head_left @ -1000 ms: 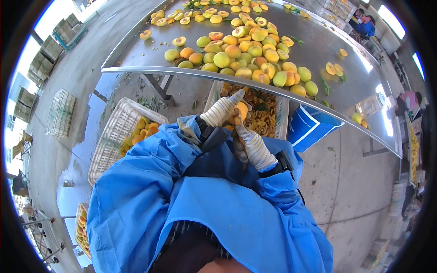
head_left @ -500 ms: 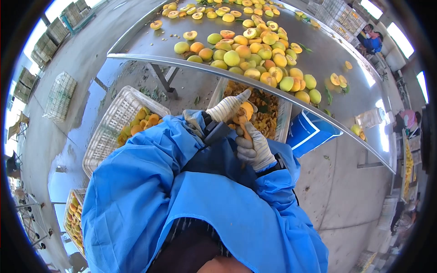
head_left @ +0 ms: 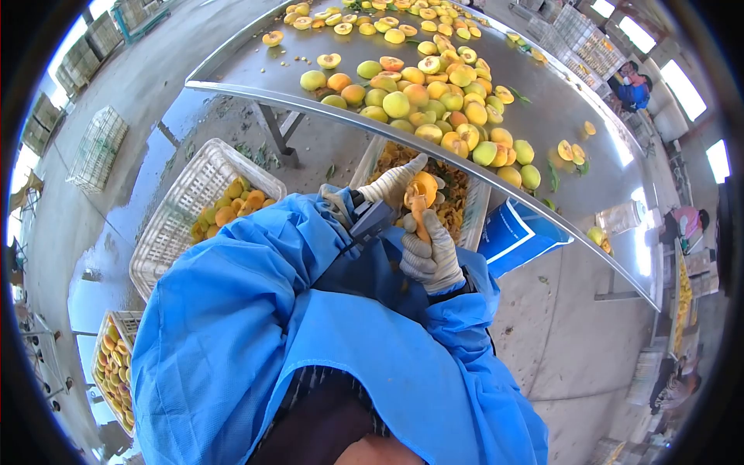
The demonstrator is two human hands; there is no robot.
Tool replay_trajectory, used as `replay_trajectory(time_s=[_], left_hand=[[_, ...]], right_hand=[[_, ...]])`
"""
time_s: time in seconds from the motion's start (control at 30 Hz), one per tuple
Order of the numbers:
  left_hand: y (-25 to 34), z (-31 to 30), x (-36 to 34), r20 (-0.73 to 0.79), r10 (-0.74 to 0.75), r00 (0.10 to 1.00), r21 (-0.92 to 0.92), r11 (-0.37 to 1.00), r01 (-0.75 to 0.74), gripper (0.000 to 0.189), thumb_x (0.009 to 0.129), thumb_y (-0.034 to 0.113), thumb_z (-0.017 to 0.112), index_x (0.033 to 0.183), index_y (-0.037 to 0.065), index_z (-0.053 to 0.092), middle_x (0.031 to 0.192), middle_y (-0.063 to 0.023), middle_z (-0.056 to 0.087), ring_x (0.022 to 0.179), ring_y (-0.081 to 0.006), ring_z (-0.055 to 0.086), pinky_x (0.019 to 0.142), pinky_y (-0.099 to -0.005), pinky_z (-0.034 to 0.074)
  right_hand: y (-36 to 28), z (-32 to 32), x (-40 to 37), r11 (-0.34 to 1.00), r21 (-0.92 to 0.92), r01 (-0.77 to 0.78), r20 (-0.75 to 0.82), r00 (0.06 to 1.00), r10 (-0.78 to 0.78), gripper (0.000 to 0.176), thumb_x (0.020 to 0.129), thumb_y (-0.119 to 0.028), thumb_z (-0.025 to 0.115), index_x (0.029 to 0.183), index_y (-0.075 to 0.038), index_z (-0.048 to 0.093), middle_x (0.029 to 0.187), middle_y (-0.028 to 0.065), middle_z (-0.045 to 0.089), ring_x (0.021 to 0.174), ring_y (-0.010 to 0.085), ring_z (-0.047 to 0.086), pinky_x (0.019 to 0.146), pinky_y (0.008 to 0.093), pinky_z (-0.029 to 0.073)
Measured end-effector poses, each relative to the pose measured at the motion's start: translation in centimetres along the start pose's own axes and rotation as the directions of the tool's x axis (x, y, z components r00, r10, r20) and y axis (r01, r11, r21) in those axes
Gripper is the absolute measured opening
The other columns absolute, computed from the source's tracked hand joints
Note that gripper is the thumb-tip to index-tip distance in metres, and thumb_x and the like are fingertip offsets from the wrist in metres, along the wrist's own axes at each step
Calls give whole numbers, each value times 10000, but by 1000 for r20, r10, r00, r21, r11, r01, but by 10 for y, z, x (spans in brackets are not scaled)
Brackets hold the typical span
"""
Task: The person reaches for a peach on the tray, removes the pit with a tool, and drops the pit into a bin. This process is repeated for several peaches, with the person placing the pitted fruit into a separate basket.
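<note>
My left hand [head_left: 387, 184], in a pale striped work glove, is closed around a yellow peach half [head_left: 422, 186]. The cut face of the fruit is turned partly up towards me. Gloved as well, my right hand [head_left: 434, 260] grips an orange-brown handled tool [head_left: 420, 223], its thumb lying along the handle. The tool's upper end meets the peach half, and its working tip cannot be made out. Both hands are close together in front of the blue apron, below the edge of a metal table [head_left: 325, 113]. Beneath them stands a crate of orange-brown fruit scraps [head_left: 457, 198].
Whole and halved peaches [head_left: 434, 93] are heaped on the table. A white crate [head_left: 174, 213] with peach halves stands at left, another crate [head_left: 116, 372] lower left. A blue bucket [head_left: 519, 236] is right of my hands. Other people [head_left: 634, 87] are in the right background.
The peach half now shows more of its cut face, and the tool stands more upright against it. My right hand has shifted slightly left. The view has moved a little.
</note>
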State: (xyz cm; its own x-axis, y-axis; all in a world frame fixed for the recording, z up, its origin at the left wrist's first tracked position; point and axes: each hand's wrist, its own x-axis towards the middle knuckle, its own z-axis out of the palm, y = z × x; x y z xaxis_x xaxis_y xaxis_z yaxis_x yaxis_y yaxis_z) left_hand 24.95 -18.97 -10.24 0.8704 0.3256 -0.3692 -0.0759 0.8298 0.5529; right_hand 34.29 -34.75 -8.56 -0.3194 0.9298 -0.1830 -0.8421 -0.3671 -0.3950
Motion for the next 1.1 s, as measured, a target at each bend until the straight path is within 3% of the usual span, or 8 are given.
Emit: replay_trajectory(time_s=[0.1, 0.17, 0.23, 0.37, 0.57, 0.9, 1.07, 1.1], left_hand=[[1, -15, 18, -213, 281, 936, 114, 958, -262, 539, 882, 535, 643, 1002, 11, 673, 935, -101, 692, 832, -185, 657, 741, -316, 544], [9, -24, 5, -101, 622, 777, 685, 610, -399, 426, 916, 430, 655, 1022, 18, 689, 866, -75, 685, 735, -176, 598, 684, -305, 490], [27, -5, -35, 49, 722, 690, 992, 45, -117, 360, 905, 363, 680, 1037, 28, 682, 822, -110, 668, 709, -198, 588, 695, -327, 497], [41, 1, -84, 241, 704, 668, 959, -276, -56, 274, 886, 301, 688, 1026, 66, 676, 815, -170, 656, 773, -329, 646, 714, -386, 510], [85, -66, -181, -292, 635, 716, 703, -365, 610, 334, 892, 350, 612, 1102, 95, 667, 963, -173, 673, 855, -371, 650, 765, -424, 526], [173, -56, -40, 415, 697, 585, 842, -538, 44, 496, 829, 69, 573, 1318, 142, 539, 1309, -141, 557, 1081, -375, 591, 920, -445, 493], [213, -74, 68, 427, 565, 706, 790, -613, 13, 601, 790, 23, 630, 1354, 195, 513, 1297, -158, 559, 1048, -353, 612, 889, -416, 496], [224, -104, 100, 342, 571, 746, 897, -434, -79, 576, 800, 40, 647, 1344, 185, 524, 1248, -147, 583, 1021, -326, 615, 869, -396, 498]], right_hand=[[-12, -2, -6, 950, -246, 192, -184, 953, -240, 382, 967, -489, 530, 998, -108, 547, 582, -20, 447, 369, 72, 379, 328, 219, 306], [-21, 0, -13, 790, -606, 92, -390, 832, -395, 395, 958, -496, 543, 1039, -110, 535, 584, -19, 443, 379, 80, 401, 336, 230, 322], [-25, -6, -17, 669, -741, 50, -405, 761, -506, 394, 952, -491, 556, 1050, -110, 528, 587, -17, 448, 386, 86, 419, 344, 234, 335], [-29, -8, -19, 589, -808, 29, -375, 745, -551, 457, 935, -511, 575, 1085, -81, 535, 600, -14, 445, 409, 86, 426, 366, 234, 346], [-29, -6, -21, 563, -826, -28, -372, 776, -508, 410, 930, -480, 596, 1034, -88, 536, 591, -12, 446, 412, 82, 430, 370, 235, 354], [-26, -16, -7, 521, -849, -90, -370, 805, -464, 348, 946, -438, 596, 973, -103, 509, 584, -29, 447, 413, 69, 452, 371, 227, 379], [-26, -23, -5, 505, -855, -119, -383, 800, -462, 325, 947, -415, 590, 970, -104, 500, 613, -21, 458, 417, 81, 451, 377, 237, 386], [-27, -23, -5, 500, -857, -126, -387, 799, -461, 327, 945, -417, 591, 968, -104, 499, 615, -21, 457, 419, 81, 450, 377, 238, 385]])
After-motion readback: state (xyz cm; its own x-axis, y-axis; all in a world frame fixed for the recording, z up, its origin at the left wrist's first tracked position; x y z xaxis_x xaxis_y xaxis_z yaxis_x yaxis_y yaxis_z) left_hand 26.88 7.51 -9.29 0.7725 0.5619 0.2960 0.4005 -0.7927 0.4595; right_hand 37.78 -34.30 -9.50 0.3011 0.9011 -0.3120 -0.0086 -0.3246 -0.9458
